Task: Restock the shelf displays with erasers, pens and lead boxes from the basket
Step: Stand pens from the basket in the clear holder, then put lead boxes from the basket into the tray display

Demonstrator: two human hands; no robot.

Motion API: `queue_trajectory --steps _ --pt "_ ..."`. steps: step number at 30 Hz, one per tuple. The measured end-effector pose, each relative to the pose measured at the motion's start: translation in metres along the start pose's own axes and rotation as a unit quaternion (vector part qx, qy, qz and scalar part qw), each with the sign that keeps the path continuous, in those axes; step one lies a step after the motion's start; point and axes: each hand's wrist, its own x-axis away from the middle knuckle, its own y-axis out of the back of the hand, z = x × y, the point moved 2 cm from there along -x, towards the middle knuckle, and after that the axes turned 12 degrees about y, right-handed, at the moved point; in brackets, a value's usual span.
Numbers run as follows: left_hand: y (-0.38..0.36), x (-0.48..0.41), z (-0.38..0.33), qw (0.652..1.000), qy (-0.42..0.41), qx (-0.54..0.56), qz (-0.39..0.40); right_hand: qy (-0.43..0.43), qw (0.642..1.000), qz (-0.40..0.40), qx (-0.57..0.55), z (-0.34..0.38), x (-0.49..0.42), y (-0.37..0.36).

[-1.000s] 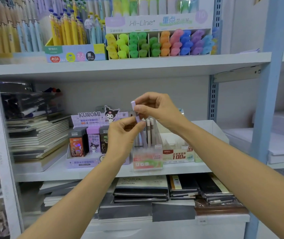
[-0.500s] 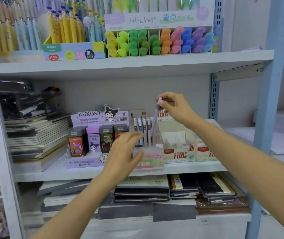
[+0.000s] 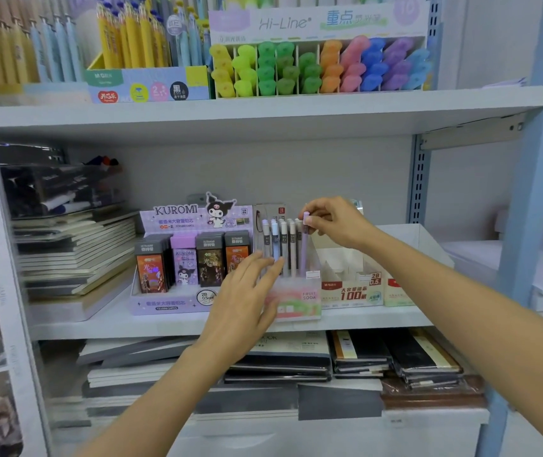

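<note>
**Pen going into the stand; much of the restock looked open**

The right hand pinched the cap end of a purple pen between thumb and fingertips. The pen stood nearly upright at the right end of the row in the pen stand on the middle shelf, with its lower end already down inside. The left hand grasped nothing: its fingers were straight and spread at the stand's left front. Whether they touched it could not be told.

Judging by this, the pen step was partly done. A short row of pens stood in the stand, and there seemed to be room for more. The lead box display just to the left looked well filled across its four columns. The white carton just to the right showed bare compartments and probably needed stock. No erasers and no basket were in view, so what remained could not be counted.
</note>
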Motion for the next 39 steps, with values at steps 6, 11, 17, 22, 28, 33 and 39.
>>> queue_trajectory --steps 6,11,17,22,28,33,39 --pt "-0.002 0.001 0.000 1.000 0.002 -0.012 -0.002 0.006 0.998 -0.050 0.048 -0.007 0.000 -0.017" --pt "-0.005 0.000 0.002 0.999 0.024 -0.038 0.028 -0.002 0.994 -0.064 0.088 0.000 0.009 -0.019" --pt "-0.013 0.042 -0.007 0.997 0.024 0.049 -0.055 0.121 0.985 -0.104 -0.070 0.048 0.077 -0.034" --pt "-0.095 0.171 -0.006 0.990 0.101 0.097 0.003 0.053 0.968 0.167 -0.180 0.026 0.185 -0.135" --pt "-0.195 0.342 0.003 0.929 0.150 0.071 0.329 -0.144 0.880 0.448 -0.070 -0.084 0.332 -0.269" --pt "-0.231 0.435 0.018 0.836 0.198 -0.003 0.512 -0.274 0.811 0.516 0.018 -0.135 0.445 -0.325" --pt "-0.233 0.438 0.018 0.869 0.223 0.076 0.435 -0.260 0.838 0.472 0.083 -0.132 0.496 -0.355"
